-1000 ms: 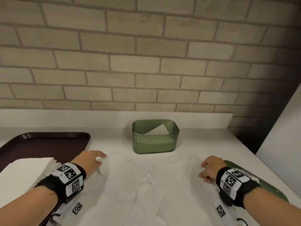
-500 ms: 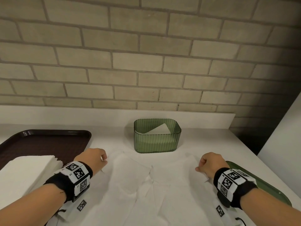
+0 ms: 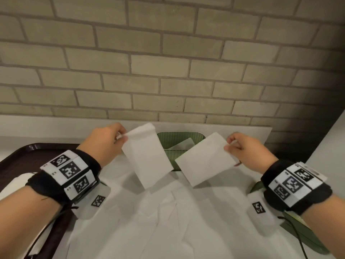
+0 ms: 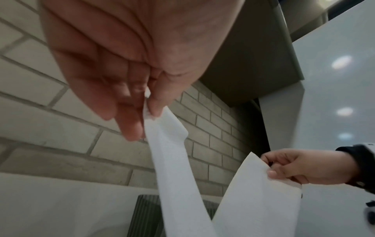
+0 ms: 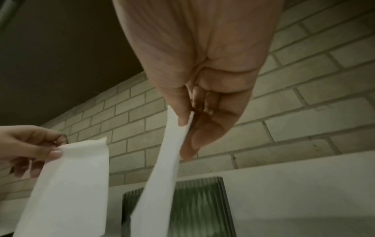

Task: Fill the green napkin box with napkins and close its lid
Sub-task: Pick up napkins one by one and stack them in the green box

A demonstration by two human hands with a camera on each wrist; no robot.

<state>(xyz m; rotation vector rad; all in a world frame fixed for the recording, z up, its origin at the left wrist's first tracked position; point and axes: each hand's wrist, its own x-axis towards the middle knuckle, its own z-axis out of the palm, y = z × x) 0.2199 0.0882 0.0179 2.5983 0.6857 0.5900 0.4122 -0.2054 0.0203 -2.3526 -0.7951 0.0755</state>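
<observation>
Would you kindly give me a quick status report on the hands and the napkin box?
Left hand pinches one napkin, right hand another. Both hang above the open green box. Lid off, near right. Nothing blocking.

Each bare forearm carries a black wristband (image 3: 61, 176) faced with white panels bearing black square fiducial markers. A white pod with one marker hangs beneath each band. A thin black cable, possibly a lead, trails from each.
</observation>
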